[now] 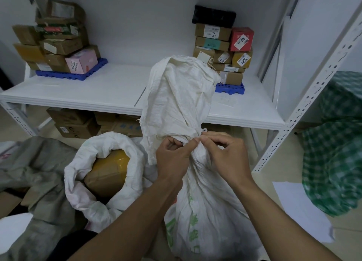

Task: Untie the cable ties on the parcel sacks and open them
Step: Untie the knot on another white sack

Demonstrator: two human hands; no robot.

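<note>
— What sort of room is it?

— A storeroom with plain white walls (137,21) and a pale beige floor (290,149), evenly lit — no window shows.

— And the furniture?

— A white metal shelving unit (88,92) runs along the back wall, its perforated upright (305,104) slanting up on the right. On the shelf, two blue plastic pallets (72,75) carry stacked cardboard boxes (56,43), one stack at the left, one at the right, with a red box (242,39) and a black parcel (214,16) among the right-hand ones.

— Below it?

— More brown cartons (74,123) sit on the floor under the shelf. White paper sheets (299,208) lie on the floor at the right.
</note>
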